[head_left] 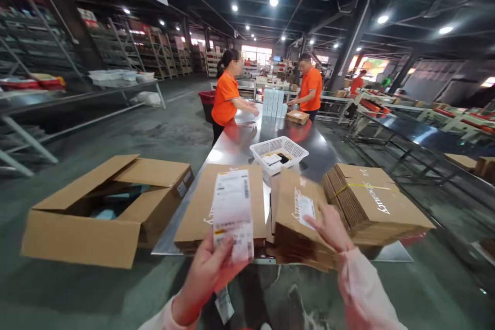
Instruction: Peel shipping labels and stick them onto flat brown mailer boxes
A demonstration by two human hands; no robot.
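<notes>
My left hand is closed on a long strip of white shipping labels, held upright over a flat stack of cardboard mailers at the near end of a steel table. My right hand lies flat, fingers stretched, pressing a white label onto the top box of the middle stack of folded cartons. A bundled stack of flat cartons tied with yellow strap sits just right of that hand.
An open cardboard carton stands on the floor at left. A white plastic basket sits mid-table. Two people in orange shirts work at the far end. Shelving racks line the left; conveyor tables the right.
</notes>
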